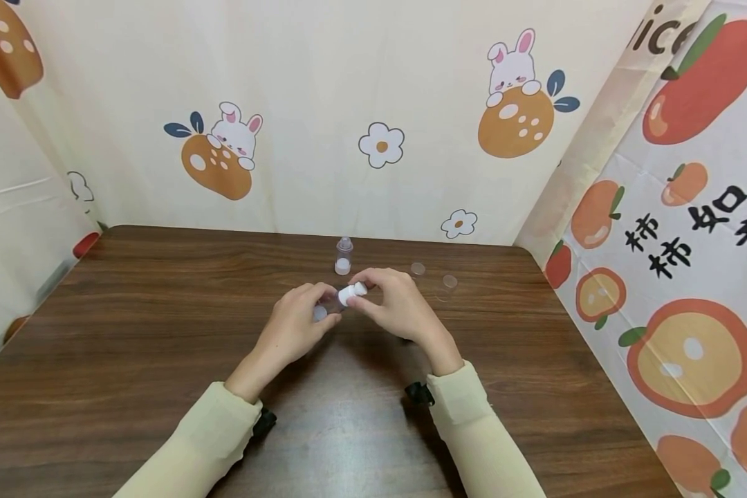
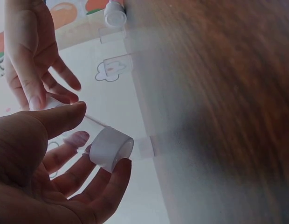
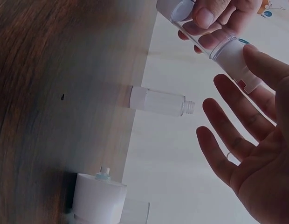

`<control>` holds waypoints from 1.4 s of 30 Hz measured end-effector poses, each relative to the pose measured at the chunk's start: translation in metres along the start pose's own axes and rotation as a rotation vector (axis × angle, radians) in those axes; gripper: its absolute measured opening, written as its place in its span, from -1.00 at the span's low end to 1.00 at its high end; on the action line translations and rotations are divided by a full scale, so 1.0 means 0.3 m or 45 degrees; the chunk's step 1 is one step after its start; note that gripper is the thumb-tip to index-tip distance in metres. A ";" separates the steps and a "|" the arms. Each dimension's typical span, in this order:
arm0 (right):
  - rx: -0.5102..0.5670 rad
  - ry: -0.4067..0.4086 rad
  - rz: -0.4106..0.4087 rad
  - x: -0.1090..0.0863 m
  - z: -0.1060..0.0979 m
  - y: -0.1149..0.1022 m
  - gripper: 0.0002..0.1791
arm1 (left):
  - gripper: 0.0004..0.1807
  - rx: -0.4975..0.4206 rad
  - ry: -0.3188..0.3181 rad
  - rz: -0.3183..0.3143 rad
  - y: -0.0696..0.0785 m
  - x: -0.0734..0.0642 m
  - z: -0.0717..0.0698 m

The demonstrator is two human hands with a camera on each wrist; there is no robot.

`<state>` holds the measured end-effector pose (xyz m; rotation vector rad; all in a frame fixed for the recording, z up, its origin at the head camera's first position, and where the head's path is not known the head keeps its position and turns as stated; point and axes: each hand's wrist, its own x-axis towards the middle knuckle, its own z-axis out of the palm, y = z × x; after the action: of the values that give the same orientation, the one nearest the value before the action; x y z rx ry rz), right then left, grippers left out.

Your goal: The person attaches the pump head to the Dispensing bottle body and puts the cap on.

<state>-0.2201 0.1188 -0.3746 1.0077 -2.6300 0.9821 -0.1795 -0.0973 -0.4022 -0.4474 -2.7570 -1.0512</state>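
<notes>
A small clear bottle with a white base (image 2: 112, 148) is tilted between both hands above the table. My left hand (image 1: 295, 324) grips its clear body, thumb on one side and fingers on the other. At the bottle's other end is a white pump top (image 1: 351, 294), pinched between the thumb and index finger of my right hand (image 1: 393, 303). The right hand's other fingers are spread apart, off the bottle, in the right wrist view. Just beyond the hands stands a second clear bottle (image 3: 163, 101) with a white base and a bare threaded neck.
Clear cap-like pieces (image 1: 418, 268) (image 1: 450, 281) are on the brown wooden table (image 1: 162, 311), right of the hands. A white piece with a small nozzle (image 3: 100, 198) stands on the table in the right wrist view. Printed curtains (image 1: 311, 124) hang behind and to the sides.
</notes>
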 end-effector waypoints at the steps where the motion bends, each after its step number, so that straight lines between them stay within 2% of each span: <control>1: 0.010 0.002 0.004 0.000 0.001 0.000 -0.85 | -0.65 -0.001 0.001 0.002 0.000 0.000 0.000; 11: 0.026 0.010 0.015 0.001 0.004 0.000 -0.85 | -0.65 0.001 0.005 0.006 -0.002 0.000 0.001; 19: 0.004 0.007 -0.011 -0.002 -0.006 0.000 -0.61 | -0.64 0.006 0.007 0.009 -0.004 0.001 0.001; 24: 0.032 0.014 -0.059 -0.003 -0.011 0.006 -0.56 | -0.64 0.016 0.007 0.008 -0.003 0.002 0.002; 32: 0.021 -0.006 -0.096 -0.001 -0.009 0.008 -0.56 | -0.63 0.018 -0.001 0.001 -0.002 0.001 0.000; 42: 0.020 -0.025 -0.070 -0.001 -0.001 0.002 -0.72 | -0.64 0.010 -0.011 -0.006 0.001 0.000 0.002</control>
<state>-0.2202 0.1195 -0.3749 1.0930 -2.5991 0.9869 -0.1795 -0.0965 -0.4025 -0.4458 -2.7702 -1.0415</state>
